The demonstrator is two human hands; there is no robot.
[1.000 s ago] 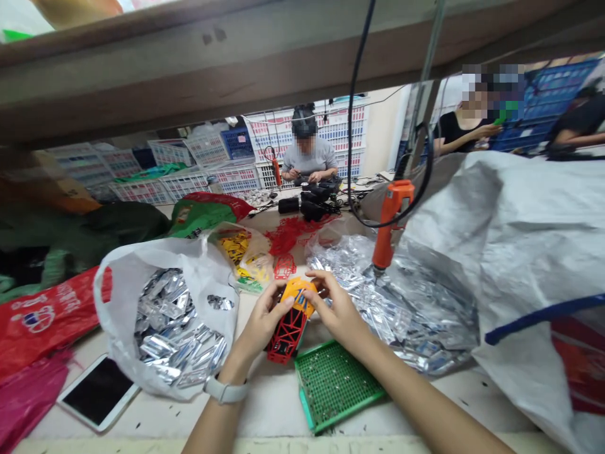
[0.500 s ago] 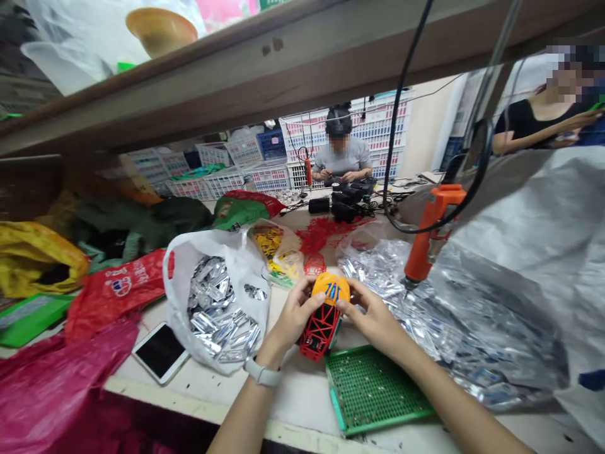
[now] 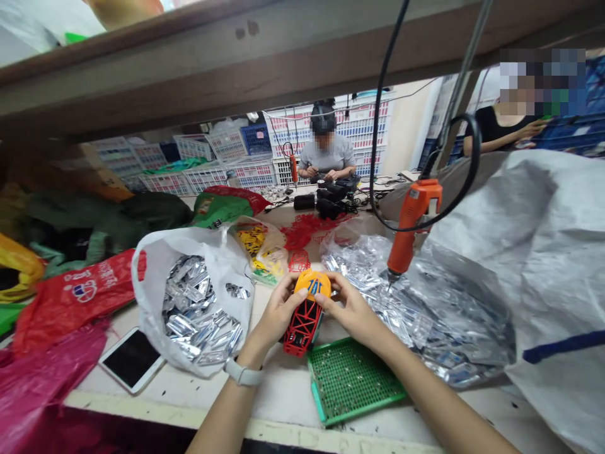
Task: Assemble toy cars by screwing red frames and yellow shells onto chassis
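Both hands grip a toy car (image 3: 303, 321) above the worktable, one on each side of its orange-yellow hood with blue markings. Its red lattice frame over a black body points toward me. My left hand (image 3: 276, 310) is closed on the left edge, thumb on the hood; a pale band circles that wrist. My right hand (image 3: 352, 309) closes on the opposite edge, its thumb also near the hood. Fingers under the car are hidden. Just below the right hand lies a green perforated tray (image 3: 355, 381) with tiny bits, likely screws, scattered on it.
An orange electric screwdriver (image 3: 407, 227) hangs at right on a black cable. Bags of shiny silver parts, one white (image 3: 149, 277) and one clear (image 3: 454, 315), flank the hands. A white tablet (image 3: 132, 359) lies left. A wooden shelf (image 3: 198, 75) crosses overhead. Another person (image 3: 328, 154) sits opposite.
The view has shifted a little to the right, so the surroundings sit further left. Both hands keep the same hold on the toy car.
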